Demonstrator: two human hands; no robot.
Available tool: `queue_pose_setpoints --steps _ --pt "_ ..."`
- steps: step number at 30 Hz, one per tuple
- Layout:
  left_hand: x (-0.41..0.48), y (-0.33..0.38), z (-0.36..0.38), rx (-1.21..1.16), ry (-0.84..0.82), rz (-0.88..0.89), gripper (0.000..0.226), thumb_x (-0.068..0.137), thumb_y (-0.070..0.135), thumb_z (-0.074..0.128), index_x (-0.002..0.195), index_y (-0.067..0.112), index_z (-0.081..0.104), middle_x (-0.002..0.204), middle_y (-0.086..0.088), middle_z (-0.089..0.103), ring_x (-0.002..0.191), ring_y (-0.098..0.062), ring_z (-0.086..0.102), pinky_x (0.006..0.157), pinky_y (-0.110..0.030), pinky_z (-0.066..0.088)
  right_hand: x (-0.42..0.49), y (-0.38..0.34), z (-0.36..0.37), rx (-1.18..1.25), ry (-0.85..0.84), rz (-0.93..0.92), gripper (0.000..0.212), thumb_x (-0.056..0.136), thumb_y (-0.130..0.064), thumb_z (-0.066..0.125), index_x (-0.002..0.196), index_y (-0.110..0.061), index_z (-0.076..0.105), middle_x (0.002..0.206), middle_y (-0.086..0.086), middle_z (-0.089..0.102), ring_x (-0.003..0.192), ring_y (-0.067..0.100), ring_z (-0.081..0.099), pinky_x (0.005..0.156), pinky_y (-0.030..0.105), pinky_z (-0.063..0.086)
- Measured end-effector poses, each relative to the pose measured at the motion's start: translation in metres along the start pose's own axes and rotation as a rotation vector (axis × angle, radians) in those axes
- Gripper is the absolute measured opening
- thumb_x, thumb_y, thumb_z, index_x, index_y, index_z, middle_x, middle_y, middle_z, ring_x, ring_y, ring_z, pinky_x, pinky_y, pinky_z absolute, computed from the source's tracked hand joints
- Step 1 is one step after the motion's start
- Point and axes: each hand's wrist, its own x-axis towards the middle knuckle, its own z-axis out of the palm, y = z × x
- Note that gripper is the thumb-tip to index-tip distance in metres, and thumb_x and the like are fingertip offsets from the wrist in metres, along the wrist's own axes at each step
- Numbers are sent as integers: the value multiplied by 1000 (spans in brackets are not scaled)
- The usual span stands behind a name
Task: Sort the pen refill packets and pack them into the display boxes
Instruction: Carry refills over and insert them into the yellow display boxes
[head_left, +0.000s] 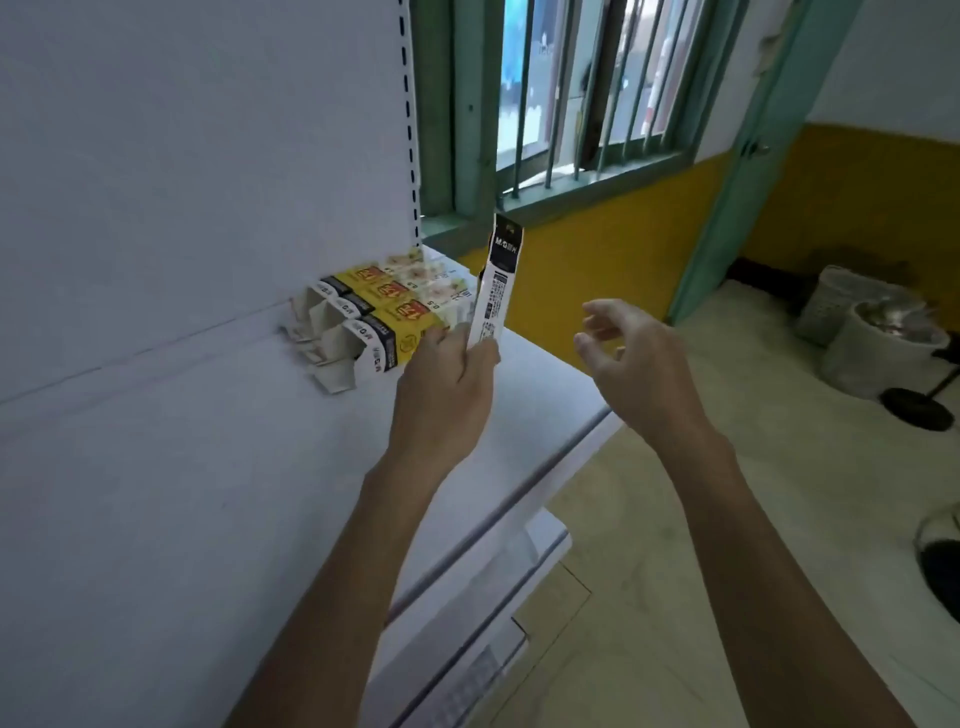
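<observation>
Gripping refill pkt (497, 283) upright, L hand (451, 369); R hand (631, 345) loose.

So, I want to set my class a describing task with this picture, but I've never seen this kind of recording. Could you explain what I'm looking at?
There is no machine here: a person works with two bare hands. The single picture comes from a wide-angle camera worn on that person's head, looking forward and down, so both arms reach in from the bottom edge. The left hand pinches the lower end of a long, narrow white-and-black packet, which points upward, slightly tilted. The right hand holds nothing; its fingers are loosely curled, near the packet but apart from it. On the white shelf, against its white back panel, sits a row of yellow, black and white cardboard display boxes. Behind is a green barred window.
</observation>
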Motion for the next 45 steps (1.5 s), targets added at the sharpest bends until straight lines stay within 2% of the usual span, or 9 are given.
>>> queue_pose_setpoints --steps 4,7,11,15,19,27,34,40,45 --pt "32 -19 -14 63 211 -71 23 96 24 38 81 14 54 81 -3 56 66 -14 52 48 -17 36 63 -8 44 71 -121 -112 35 88 -21 59 122 -12 56 111 2 64 94 10 56 82 24 47" --pt "46 -36 -31 142 362 -143 22 97 26 40 102 13 56 91 1 60 68 -4 53 51 -8 39 99 -17 79 131 -259 -262 36 86 -21 62 121 -16 57 115 3 62 98 14 56 80 22 43" --pt "42 -53 -45 245 612 -284 15 95 26 46 97 14 55 87 2 60 71 -9 57 55 -15 42 130 -23 117 111 -514 -559 47 83 -28 65 128 -20 53 133 0 52 125 17 40 101 34 34" --pt "35 -53 -30 226 801 -411 8 92 24 53 85 22 55 76 19 56 64 0 54 53 -4 38 144 -17 137 135 -671 -696 54 80 -35 67 130 -23 50 138 -5 46 131 16 33 108 37 24" --pt "31 -54 -22 65 1006 -468 14 88 25 59 75 28 55 73 12 61 62 -3 60 62 -27 49 142 -5 138 128 -652 -858 48 77 -20 70 124 -20 58 132 -2 54 125 24 42 103 41 26" --pt "31 -42 -22 -190 1333 -392 12 89 22 59 101 18 56 79 6 62 55 -1 61 50 -16 47 144 0 122 261 -740 -847 58 75 -3 62 130 -15 47 119 1 52 114 20 40 100 37 34" --pt "30 -43 -11 -160 1309 -409 14 89 24 59 102 18 59 82 10 64 59 -1 64 55 -17 46 148 1 127 -58 -705 -927 67 78 -27 65 138 -26 35 132 -3 43 122 19 29 99 35 25" --pt "33 -33 -5 -263 1334 -334 11 88 22 62 98 18 61 85 6 67 64 -3 66 58 -17 48 150 2 117 287 -662 -834 64 75 -16 73 133 -15 46 124 3 44 119 20 39 101 36 37" --pt "42 -37 19 -179 1183 -421 17 69 39 68 85 33 66 84 13 71 86 -9 67 83 -34 53 143 -7 112 370 -656 -859 62 71 -15 76 127 -14 51 122 1 46 111 19 46 93 31 41"
